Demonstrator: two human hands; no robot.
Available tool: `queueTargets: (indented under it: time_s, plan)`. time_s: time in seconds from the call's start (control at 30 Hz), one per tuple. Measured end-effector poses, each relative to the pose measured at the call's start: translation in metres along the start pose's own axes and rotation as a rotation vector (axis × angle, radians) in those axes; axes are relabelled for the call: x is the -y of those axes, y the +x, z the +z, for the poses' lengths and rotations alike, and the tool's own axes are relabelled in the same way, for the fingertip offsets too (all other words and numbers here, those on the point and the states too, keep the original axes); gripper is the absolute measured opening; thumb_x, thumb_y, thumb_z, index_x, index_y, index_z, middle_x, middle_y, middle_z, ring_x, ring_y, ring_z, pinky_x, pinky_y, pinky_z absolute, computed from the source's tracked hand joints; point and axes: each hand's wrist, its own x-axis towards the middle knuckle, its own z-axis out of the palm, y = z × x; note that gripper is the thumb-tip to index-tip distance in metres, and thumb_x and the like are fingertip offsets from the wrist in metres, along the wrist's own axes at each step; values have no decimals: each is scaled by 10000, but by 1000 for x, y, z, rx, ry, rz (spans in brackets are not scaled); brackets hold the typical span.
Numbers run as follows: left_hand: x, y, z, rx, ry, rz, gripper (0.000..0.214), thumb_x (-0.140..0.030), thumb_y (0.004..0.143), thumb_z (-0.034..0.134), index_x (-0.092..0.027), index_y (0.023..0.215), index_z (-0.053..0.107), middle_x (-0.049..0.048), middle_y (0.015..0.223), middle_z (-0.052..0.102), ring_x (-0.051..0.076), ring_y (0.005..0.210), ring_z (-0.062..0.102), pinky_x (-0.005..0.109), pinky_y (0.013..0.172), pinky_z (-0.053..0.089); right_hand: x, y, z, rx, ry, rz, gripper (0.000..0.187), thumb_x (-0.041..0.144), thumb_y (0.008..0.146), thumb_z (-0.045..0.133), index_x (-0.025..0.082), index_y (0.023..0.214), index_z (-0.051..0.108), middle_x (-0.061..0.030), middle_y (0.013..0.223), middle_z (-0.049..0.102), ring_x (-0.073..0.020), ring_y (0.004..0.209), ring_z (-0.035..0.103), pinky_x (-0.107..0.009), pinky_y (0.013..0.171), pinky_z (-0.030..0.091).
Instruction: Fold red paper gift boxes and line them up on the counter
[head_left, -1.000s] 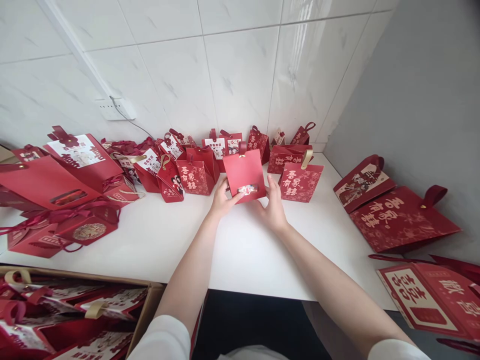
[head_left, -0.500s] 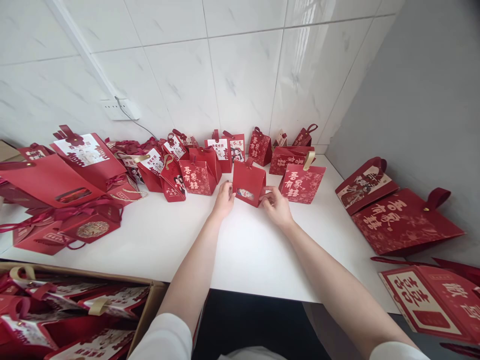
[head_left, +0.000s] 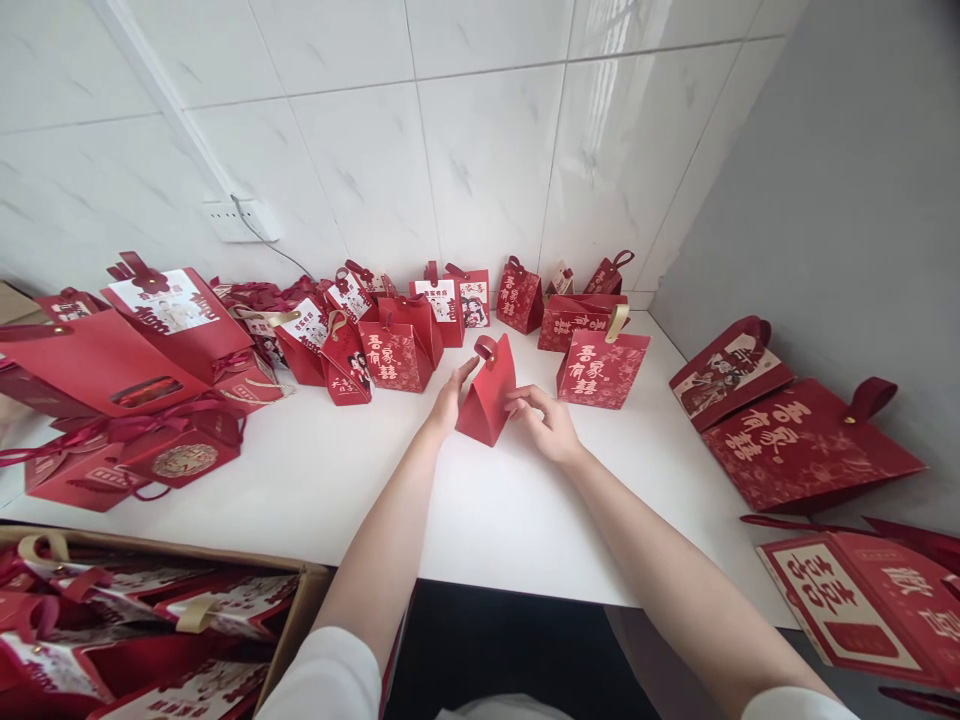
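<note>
A small red gift box (head_left: 487, 395) with a looped handle stands on the white table (head_left: 480, 500), its narrow triangular side turned toward me. My left hand (head_left: 450, 398) rests against the box's left face with fingers stretched out. My right hand (head_left: 544, 420) touches its right face, fingers curled. Both arms reach forward from the bottom of the view.
Several red gift boxes line the tiled wall behind, among them a patterned one (head_left: 602, 365) and another (head_left: 392, 355). Larger red boxes (head_left: 112, 360) pile at the left. Flat red bags (head_left: 810, 440) lean at the right. A cardboard carton (head_left: 150, 630) of boxes sits bottom left.
The red box, held up with its window facing me a second ago, has been set down and turned so that its narrow side faces me. Both hands stayed on it.
</note>
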Motion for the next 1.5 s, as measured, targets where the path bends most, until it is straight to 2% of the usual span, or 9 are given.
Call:
queueTargets:
  time_s: [0.07, 0.13, 0.3, 0.53, 0.73, 0.93, 1.03, 1.3, 1.5]
  plan:
    - [-13, -2, -1, 106, -112, 32, 778, -756, 855, 194, -223, 1243, 607, 103, 1303, 604, 298, 1282, 501, 486, 1051, 422, 8, -1, 2, -35, -122, -113, 252, 372, 953, 436, 233, 1081, 603, -68, 1045, 677, -210, 928, 654, -394, 862, 522]
    - [-28, -4, -2, 133, -102, 114, 742, -761, 826, 332, -208, 1230, 615, 110, 1289, 613, 305, 1252, 525, 472, 1061, 413, 14, -1, 4, -56, -248, -223, 258, 341, 942, 461, 250, 1135, 606, -79, 1161, 637, -231, 1084, 600, -418, 947, 486]
    - [-49, -11, 6, -40, 180, 190, 411, -450, 762, 701, -196, 1085, 680, 85, 1112, 692, 267, 1068, 628, 402, 999, 458, 27, -2, 9, 15, -465, -387, 325, 312, 922, 483, 293, 1237, 559, -63, 1351, 545, -264, 1252, 496, -507, 1083, 364]
    - [-65, -20, 18, 31, 126, 189, 190, -365, 765, 721, -185, 826, 728, 52, 835, 718, 212, 830, 672, 347, 804, 529, 58, -5, -3, -354, -468, -318, 392, 324, 886, 537, 320, 1277, 499, -63, 1456, 395, -333, 1371, 358, -630, 1158, 143]
    - [-77, -28, 31, 164, 154, 271, 134, -337, 769, 727, -215, 822, 743, 49, 856, 710, 199, 836, 666, 344, 810, 524, 76, -4, -32, -105, -444, -416, 367, 334, 895, 540, 388, 1257, 550, -11, 1418, 451, -340, 1310, 440, -665, 1152, 165]
    - [-77, -27, 33, 195, 172, 259, 139, -348, 796, 697, -215, 798, 734, 46, 839, 705, 197, 819, 661, 346, 803, 518, 71, 0, -36, -86, -254, -354, 443, 349, 914, 531, 397, 1351, 477, -19, 1544, 240, -291, 1189, 546, -568, 1034, 444]
    - [-76, -29, 33, 190, 144, 235, 154, -349, 802, 689, -200, 810, 726, 47, 849, 708, 201, 832, 663, 346, 817, 513, 71, -1, -31, -64, -208, -322, 386, 328, 928, 517, 352, 1313, 509, -59, 1493, 329, -255, 1124, 584, -521, 999, 484]
    - [-73, -28, 27, 3, 85, 155, 216, -392, 814, 670, -179, 786, 691, 34, 796, 693, 188, 803, 661, 319, 783, 515, 62, -4, -12, -248, 96, -77, 325, 375, 919, 551, 276, 1206, 434, -72, 1141, 636, -189, 894, 667, -345, 743, 573]
    - [-67, -21, 21, -317, 191, 260, 275, -419, 800, 684, -193, 945, 625, 48, 937, 680, 189, 940, 643, 325, 901, 480, 42, -13, -2, -174, -265, -116, 225, 447, 891, 573, 223, 873, 591, -40, 794, 658, -195, 717, 633, -321, 654, 512]
